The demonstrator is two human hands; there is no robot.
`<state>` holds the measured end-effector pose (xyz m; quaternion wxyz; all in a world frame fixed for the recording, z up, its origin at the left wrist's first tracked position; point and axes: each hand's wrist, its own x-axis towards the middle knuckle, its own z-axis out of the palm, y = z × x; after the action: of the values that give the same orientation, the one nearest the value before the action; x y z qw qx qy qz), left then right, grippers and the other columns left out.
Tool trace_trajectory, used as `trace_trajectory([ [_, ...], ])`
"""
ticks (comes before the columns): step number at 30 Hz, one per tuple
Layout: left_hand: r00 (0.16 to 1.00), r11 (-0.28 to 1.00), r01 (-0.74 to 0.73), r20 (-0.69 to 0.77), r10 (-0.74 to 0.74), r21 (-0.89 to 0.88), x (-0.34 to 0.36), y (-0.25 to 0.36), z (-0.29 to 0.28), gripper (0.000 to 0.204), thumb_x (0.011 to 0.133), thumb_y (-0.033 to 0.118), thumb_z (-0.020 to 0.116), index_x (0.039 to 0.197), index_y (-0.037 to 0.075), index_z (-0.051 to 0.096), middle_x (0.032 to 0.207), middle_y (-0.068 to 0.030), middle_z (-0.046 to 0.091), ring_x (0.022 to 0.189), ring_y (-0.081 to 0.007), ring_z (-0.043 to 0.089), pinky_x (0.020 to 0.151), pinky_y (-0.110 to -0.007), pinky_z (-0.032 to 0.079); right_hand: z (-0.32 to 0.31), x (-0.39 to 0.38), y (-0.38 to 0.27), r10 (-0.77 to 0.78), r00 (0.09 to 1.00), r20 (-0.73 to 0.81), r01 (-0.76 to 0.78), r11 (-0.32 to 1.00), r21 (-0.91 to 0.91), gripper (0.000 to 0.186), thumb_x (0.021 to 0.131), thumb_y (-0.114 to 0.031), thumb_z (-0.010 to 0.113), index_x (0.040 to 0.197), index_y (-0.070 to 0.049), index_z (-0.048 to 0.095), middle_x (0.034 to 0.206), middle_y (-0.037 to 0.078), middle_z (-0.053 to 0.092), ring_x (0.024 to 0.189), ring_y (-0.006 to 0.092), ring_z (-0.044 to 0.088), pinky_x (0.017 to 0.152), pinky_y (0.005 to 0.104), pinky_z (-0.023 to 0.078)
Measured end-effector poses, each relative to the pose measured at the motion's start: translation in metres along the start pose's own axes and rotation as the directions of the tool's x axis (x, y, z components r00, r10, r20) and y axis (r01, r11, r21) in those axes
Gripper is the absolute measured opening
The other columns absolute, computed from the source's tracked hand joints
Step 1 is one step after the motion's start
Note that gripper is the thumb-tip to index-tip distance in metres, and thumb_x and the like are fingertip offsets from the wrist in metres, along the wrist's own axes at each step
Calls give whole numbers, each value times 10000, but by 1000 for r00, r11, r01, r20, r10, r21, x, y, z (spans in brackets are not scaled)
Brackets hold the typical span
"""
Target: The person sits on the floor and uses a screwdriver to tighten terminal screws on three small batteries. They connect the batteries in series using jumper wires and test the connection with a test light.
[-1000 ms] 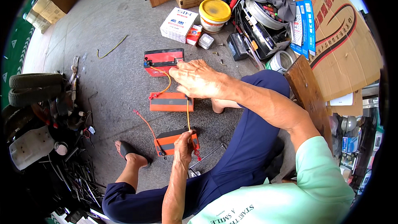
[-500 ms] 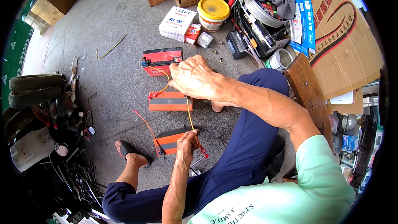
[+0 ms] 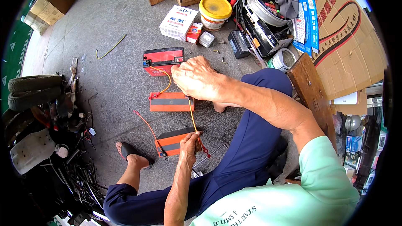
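Three batteries lie in a column on the ground: a red and black one (image 3: 167,55) farthest, an orange and grey one (image 3: 169,102) in the middle, and another orange and grey battery (image 3: 172,142) nearest me. My right hand (image 3: 197,77) is closed above the right end of the middle battery; what its fingers grip is hidden. My left hand (image 3: 189,144) pinches a yellow wire (image 3: 192,115) running from that end to the near battery's right end. A second yellow wire (image 3: 169,81) links the far and middle batteries. A red wire (image 3: 147,123) rises from the near battery's left corner.
Beyond the batteries stand a white box (image 3: 178,23), a yellow-lidded bucket (image 3: 215,10) and a small black battery (image 3: 238,45). Tyres (image 3: 35,84) and scattered metal parts lie at left. A wooden board (image 3: 312,94) and large cardboard (image 3: 351,46) stand at right.
Almost nothing differs. Both hands keep their places, and the view has shifted very slightly.
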<state>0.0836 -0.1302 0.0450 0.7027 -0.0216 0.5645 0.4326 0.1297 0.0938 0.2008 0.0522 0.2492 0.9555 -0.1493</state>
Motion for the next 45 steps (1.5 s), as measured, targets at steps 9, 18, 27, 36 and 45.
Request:
trace_trajectory([
  [9, 1000, 1000, -12, 5, 12, -25, 5, 3, 8, 190, 879, 163, 555, 976, 6, 601, 534, 50, 333, 429, -67, 318, 420, -233, 289, 15, -4, -4, -111, 977, -180, 108, 994, -30, 295, 761, -163, 569, 970, 37, 511, 847, 207, 594, 808, 321, 619, 667, 407, 478],
  [18, 999, 997, -11, 30, 14, -75, 16, 15, 19, 193, 872, 145, 549, 983, -7, 593, 538, 40, 352, 435, -75, 332, 416, -237, 302, 20, -1, 1, -155, 966, -206, 136, 985, -103, 328, 733, -131, 601, 989, 56, 518, 823, 185, 615, 783, 329, 621, 700, 389, 482],
  [27, 999, 998, -33, 9, 34, -58, 20, 14, 20, 193, 870, 142, 551, 979, -10, 598, 548, 40, 361, 447, -73, 340, 422, -235, 312, 19, -2, 2, -140, 956, -258, 114, 987, -116, 299, 721, -131, 617, 941, 52, 529, 868, 200, 606, 817, 315, 629, 685, 412, 490],
  [36, 996, 996, -53, -73, 48, -68, 40, 30, 28, 209, 840, 173, 602, 945, -8, 613, 548, 43, 389, 458, -71, 360, 435, -225, 305, 8, -8, 2, -114, 968, -223, 101, 993, -68, 278, 730, -128, 611, 927, 53, 534, 774, 179, 639, 738, 297, 648, 649, 393, 503],
  [45, 973, 994, -106, -207, 99, -27, 67, 43, 37, 150, 791, 162, 658, 835, 20, 637, 527, 26, 434, 406, -80, 396, 373, -232, 305, 7, -9, -1, -63, 972, -228, 52, 997, -54, 247, 726, -129, 606, 892, 43, 541, 720, 166, 635, 694, 291, 656, 606, 380, 507],
])
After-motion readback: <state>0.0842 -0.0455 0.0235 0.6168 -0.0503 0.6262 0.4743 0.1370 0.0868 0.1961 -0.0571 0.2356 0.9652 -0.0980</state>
